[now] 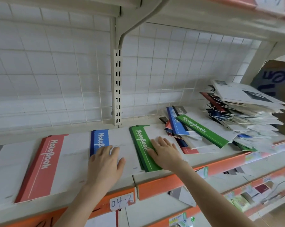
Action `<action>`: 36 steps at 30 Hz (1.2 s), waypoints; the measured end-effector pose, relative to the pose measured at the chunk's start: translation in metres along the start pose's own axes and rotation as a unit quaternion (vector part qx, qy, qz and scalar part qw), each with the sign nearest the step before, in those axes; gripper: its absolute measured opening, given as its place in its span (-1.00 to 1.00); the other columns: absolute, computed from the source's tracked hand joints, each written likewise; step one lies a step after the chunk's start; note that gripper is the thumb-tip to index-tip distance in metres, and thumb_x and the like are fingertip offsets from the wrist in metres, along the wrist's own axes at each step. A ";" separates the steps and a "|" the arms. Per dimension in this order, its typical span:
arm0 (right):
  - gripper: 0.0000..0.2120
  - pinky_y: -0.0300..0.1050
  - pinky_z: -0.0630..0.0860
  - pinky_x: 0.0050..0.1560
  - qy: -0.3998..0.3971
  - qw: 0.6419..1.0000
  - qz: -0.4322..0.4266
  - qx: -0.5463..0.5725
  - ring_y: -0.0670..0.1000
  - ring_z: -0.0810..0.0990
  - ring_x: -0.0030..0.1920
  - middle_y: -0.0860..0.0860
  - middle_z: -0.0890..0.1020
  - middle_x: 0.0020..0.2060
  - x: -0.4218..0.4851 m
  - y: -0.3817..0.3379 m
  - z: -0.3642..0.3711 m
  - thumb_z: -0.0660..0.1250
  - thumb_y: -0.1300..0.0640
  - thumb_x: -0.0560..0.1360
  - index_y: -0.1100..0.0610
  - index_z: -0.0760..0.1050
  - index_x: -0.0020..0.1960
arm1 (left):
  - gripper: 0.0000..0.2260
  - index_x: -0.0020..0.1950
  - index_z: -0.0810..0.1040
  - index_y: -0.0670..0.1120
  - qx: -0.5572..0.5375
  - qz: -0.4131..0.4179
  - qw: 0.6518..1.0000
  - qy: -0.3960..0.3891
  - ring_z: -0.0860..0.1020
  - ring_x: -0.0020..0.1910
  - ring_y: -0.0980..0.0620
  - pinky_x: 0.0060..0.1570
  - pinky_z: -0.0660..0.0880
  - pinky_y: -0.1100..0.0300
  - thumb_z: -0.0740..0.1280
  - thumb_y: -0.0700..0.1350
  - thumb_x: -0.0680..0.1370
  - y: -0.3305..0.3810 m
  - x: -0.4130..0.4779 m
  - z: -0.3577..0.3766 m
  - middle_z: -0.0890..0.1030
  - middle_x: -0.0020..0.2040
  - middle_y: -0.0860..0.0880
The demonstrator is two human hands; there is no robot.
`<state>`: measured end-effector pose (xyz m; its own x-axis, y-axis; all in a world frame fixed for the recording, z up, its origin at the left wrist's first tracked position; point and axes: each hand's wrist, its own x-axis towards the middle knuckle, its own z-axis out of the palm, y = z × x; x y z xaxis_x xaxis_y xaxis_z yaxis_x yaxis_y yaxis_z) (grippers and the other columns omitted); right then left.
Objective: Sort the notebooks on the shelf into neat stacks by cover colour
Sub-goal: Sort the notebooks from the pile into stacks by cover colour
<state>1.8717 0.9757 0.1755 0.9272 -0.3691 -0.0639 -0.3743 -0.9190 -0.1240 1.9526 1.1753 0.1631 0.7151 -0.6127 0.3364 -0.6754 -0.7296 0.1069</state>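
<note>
Left hand flat on blue notebook stack, fingers straight, gripping nothing | right hand likewise flat on green stack | red stack beside blue | mixed heap at right of shelf

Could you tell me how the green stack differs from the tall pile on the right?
The green stack holds one cover colour; the tall pile mixes several. The green stack is low and tidy; the tall pile high and splayed. The right hand rests on the green stack; the tall pile is untouched. Both hold notebooks.
</note>
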 end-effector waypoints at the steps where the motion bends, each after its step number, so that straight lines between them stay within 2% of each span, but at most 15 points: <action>1: -0.55 0.08 0.21 0.38 0.026 1.000 -0.007 0.006 0.09 0.21 0.40 0.06 0.29 0.37 0.000 0.003 -0.001 0.00 -0.15 0.60 0.04 0.23 0.39 | -0.66 0.13 0.60 -0.15 -0.007 -0.008 1.000 -0.002 0.58 0.09 -0.16 -0.09 0.55 -0.03 0.42 0.01 0.44 0.003 0.001 0.001 0.63 0.07 -0.12; 2: -0.60 0.04 0.26 0.35 0.068 0.997 -0.014 0.017 0.09 0.27 0.37 0.06 0.36 0.33 -0.002 0.007 -0.003 0.06 -0.10 0.60 0.08 0.30 0.35 | -0.65 0.18 0.58 -0.14 -0.013 -0.008 1.000 0.004 0.55 0.14 -0.16 -0.02 0.53 -0.05 0.38 0.02 0.48 0.006 0.002 0.002 0.61 0.12 -0.12; 5: -0.70 0.07 0.43 0.18 0.233 0.971 -0.027 0.048 0.21 0.49 0.20 0.13 0.56 0.16 -0.002 0.030 -0.013 0.24 0.11 0.54 0.22 0.52 0.20 | -0.66 0.15 0.60 -0.17 -0.022 -0.003 1.000 0.011 0.56 0.11 -0.18 -0.01 0.52 -0.07 0.40 -0.01 0.46 0.017 0.006 0.002 0.62 0.09 -0.14; 7: -0.72 0.11 0.49 0.05 0.312 0.949 0.007 0.036 0.25 0.57 0.05 0.17 0.62 0.01 0.000 0.056 -0.023 0.23 0.13 0.48 0.26 0.58 0.07 | -0.67 0.13 0.61 -0.17 -0.017 -0.003 1.000 0.000 0.58 0.08 -0.17 -0.03 0.54 -0.07 0.41 -0.01 0.45 0.026 0.010 0.002 0.63 0.07 -0.13; 10: -0.65 0.10 0.31 0.28 0.225 0.963 0.149 -0.015 0.18 0.34 0.32 0.14 0.46 0.26 -0.005 0.096 -0.042 0.17 0.07 0.55 0.16 0.43 0.29 | -0.69 -0.09 0.65 -0.17 0.007 0.021 1.000 -0.002 0.64 -0.16 -0.14 -0.32 0.57 0.01 0.55 -0.02 0.29 0.039 0.016 0.002 0.66 -0.15 -0.11; 13: -0.62 0.14 0.23 0.30 0.102 0.972 0.210 -0.019 0.15 0.25 0.35 0.10 0.37 0.31 -0.014 0.131 -0.049 0.08 -0.01 0.57 0.08 0.32 0.34 | -0.68 -0.11 0.64 -0.16 0.007 0.033 0.999 0.025 0.64 -0.22 -0.11 -0.38 0.56 0.04 0.56 -0.01 0.27 0.052 0.021 0.006 0.65 -0.19 -0.09; 18: -0.55 0.12 0.35 0.27 0.056 0.988 0.139 -0.024 0.14 0.32 0.34 0.03 0.32 0.37 -0.026 0.151 -0.050 0.12 0.04 0.57 0.03 0.19 0.45 | -0.70 0.01 0.64 -0.17 -0.023 0.034 0.999 0.013 0.61 -0.09 -0.15 -0.24 0.55 -0.02 0.48 -0.02 0.38 0.080 0.029 0.009 0.65 -0.07 -0.12; 23: -0.44 -0.03 0.49 -0.07 0.119 0.985 0.117 -0.052 0.16 0.54 0.10 0.07 0.49 0.25 -0.041 0.152 -0.049 0.11 0.38 0.49 0.06 0.21 0.45 | -0.72 -0.16 0.64 -0.15 -0.025 0.081 0.996 0.035 0.62 -0.26 -0.11 -0.42 0.53 0.05 0.58 -0.06 0.23 0.109 0.035 0.006 0.64 -0.22 -0.09; 25: -0.49 -0.08 0.40 -0.23 0.153 0.977 0.126 -0.083 0.16 0.57 0.00 0.11 0.57 0.10 -0.043 0.147 -0.048 0.09 0.39 0.49 0.10 0.25 0.41 | -0.73 -0.08 0.64 -0.15 -0.044 0.088 0.995 0.026 0.62 -0.15 -0.13 -0.29 0.55 0.02 0.54 -0.05 0.31 0.120 0.036 0.002 0.65 -0.12 -0.10; 28: -0.53 -0.13 0.29 -0.37 0.188 0.973 0.105 -0.088 0.15 0.55 -0.16 0.09 0.58 -0.12 -0.050 0.131 -0.049 0.08 0.39 0.49 0.13 0.28 0.36 | -0.65 0.29 0.49 -0.08 -0.073 0.079 0.994 0.007 0.45 0.24 -0.04 0.14 0.42 0.07 0.22 0.04 0.57 0.136 0.041 -0.001 0.51 0.25 -0.03; 30: -0.57 -0.14 0.27 -0.42 0.195 0.976 0.070 -0.065 0.12 0.47 -0.25 0.07 0.52 -0.19 -0.056 0.112 -0.052 0.08 0.37 0.49 0.16 0.29 0.34 | -0.64 0.33 0.43 -0.05 -0.123 0.083 0.989 -0.005 0.40 0.29 0.03 0.20 0.33 0.18 0.10 0.07 0.62 0.145 0.045 -0.004 0.46 0.30 0.02; 32: -0.63 -0.16 0.30 -0.43 0.231 0.971 0.015 -0.054 0.13 0.53 -0.30 0.05 0.58 -0.17 -0.061 0.091 -0.050 0.19 0.35 0.45 0.16 0.38 0.24 | -0.66 0.29 0.47 -0.06 -0.235 0.060 0.970 -0.032 0.44 0.24 0.04 0.13 0.33 0.22 0.08 0.05 0.63 0.153 0.048 -0.008 0.51 0.25 0.01; 33: -0.64 -0.21 0.21 -0.53 0.257 0.963 -0.014 -0.078 0.11 0.54 -0.40 0.02 0.60 -0.26 -0.064 0.082 -0.048 0.33 0.35 0.33 0.15 0.46 0.11 | -0.66 0.26 0.49 -0.06 -0.297 0.039 0.952 -0.056 0.46 0.21 0.02 0.08 0.33 0.22 0.07 0.05 0.63 0.155 0.050 -0.009 0.54 0.21 -0.01; 35: -0.61 -0.29 -0.08 -0.58 0.288 0.951 -0.055 -0.099 0.04 0.43 -0.63 -0.07 0.53 -0.49 -0.067 0.067 -0.044 0.41 0.33 0.05 0.09 0.57 -0.15 | -0.67 0.17 0.54 -0.07 -0.438 -0.029 0.891 -0.119 0.52 0.12 -0.01 0.02 0.36 0.19 0.11 0.08 0.62 0.158 0.053 -0.011 0.59 0.06 -0.01; 36: -0.60 -0.30 -0.08 -0.57 0.294 0.948 -0.081 -0.093 0.02 0.41 -0.66 -0.09 0.52 -0.52 -0.067 0.061 -0.042 0.35 0.29 0.03 0.07 0.61 -0.16 | -0.69 0.08 0.57 -0.08 -0.521 -0.080 0.839 -0.139 0.56 0.03 -0.01 -0.01 0.39 0.16 0.16 0.10 0.60 0.159 0.054 -0.012 0.63 -0.03 0.01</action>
<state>1.7870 0.9383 0.2136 0.8397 -0.1842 0.5108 -0.2683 -0.9586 0.0954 1.8818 1.0296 0.2096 0.7274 -0.6858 0.0241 -0.2548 -0.2373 0.9374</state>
